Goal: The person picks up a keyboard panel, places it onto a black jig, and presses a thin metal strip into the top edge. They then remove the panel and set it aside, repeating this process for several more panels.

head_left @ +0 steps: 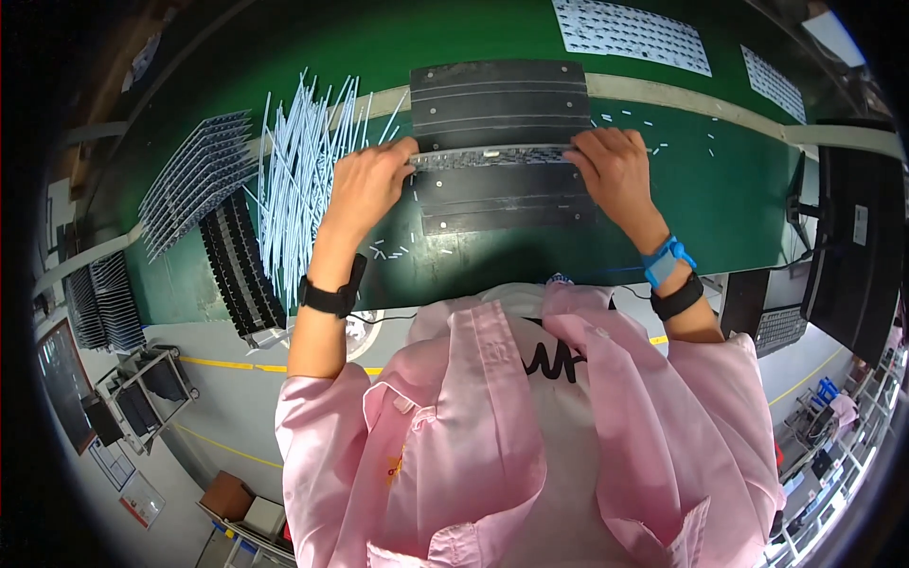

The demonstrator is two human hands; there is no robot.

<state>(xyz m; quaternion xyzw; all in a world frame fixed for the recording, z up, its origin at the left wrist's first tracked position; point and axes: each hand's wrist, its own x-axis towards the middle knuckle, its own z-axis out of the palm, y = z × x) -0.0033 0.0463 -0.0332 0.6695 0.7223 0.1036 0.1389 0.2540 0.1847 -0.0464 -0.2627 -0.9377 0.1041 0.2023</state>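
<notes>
Head view: grips a thin, narrow board (464,158) by its two ends, with the left hand (367,185) and right hand (617,175) clenched on it. Holds it across the middle of a black plate (507,201) on the green counter (701,213); cannot tell whether touching. Shows pale rods (289,180) heaped to the left, beside stacked panels (194,175), and white bits (447,251) scattered nearby.

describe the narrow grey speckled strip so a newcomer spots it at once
On the green worktop, find the black, roughly rectangular fixture at the picture's upper middle. The narrow grey speckled strip spans its middle, its ends in the left hand and right hand. Unlike the long pale blue sticks to its left, it has a small whitish piece near its centre.
</notes>
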